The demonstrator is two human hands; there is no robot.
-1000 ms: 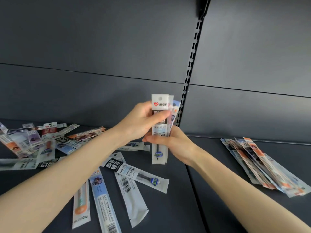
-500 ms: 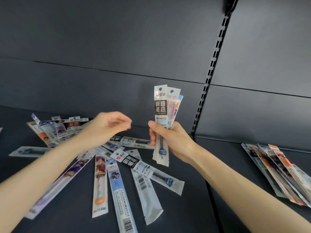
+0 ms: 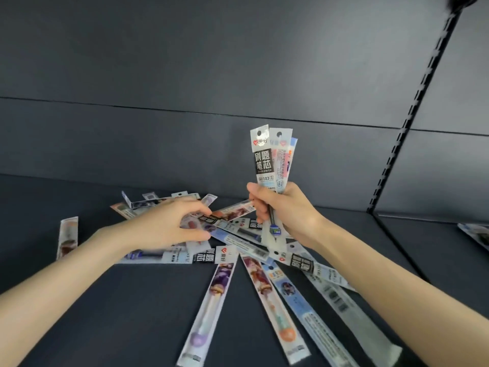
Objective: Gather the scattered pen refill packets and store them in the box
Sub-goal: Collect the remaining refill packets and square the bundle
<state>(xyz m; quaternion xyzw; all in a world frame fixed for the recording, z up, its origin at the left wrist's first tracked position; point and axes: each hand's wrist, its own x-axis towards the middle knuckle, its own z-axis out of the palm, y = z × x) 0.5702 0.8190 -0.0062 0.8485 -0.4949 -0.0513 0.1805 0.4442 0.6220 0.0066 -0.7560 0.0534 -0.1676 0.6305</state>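
My right hand [image 3: 284, 211] holds an upright bundle of pen refill packets [image 3: 270, 160] above the shelf; the front one is white with a black label. My left hand [image 3: 169, 223] hovers low over the scattered pile of refill packets [image 3: 232, 229], fingers curled with thumb and fingertips apart around one packet, not visibly gripping it. More packets fan out toward me: a purple one [image 3: 211, 303], an orange one [image 3: 272, 298], a blue one [image 3: 304, 305] and a clear one [image 3: 341, 300]. No box is in view.
The packets lie on a dark shelf board [image 3: 119, 313] with a dark back panel behind. One packet [image 3: 67, 237] lies alone at the left. A slotted upright [image 3: 412, 115] divides the shelves; another packet stack [image 3: 479, 237] shows at the right edge.
My left hand let go of the bundle and dropped left and down onto the scattered pile. My right hand kept the bundle upright. The view swung left, pushing the right stack to the edge.
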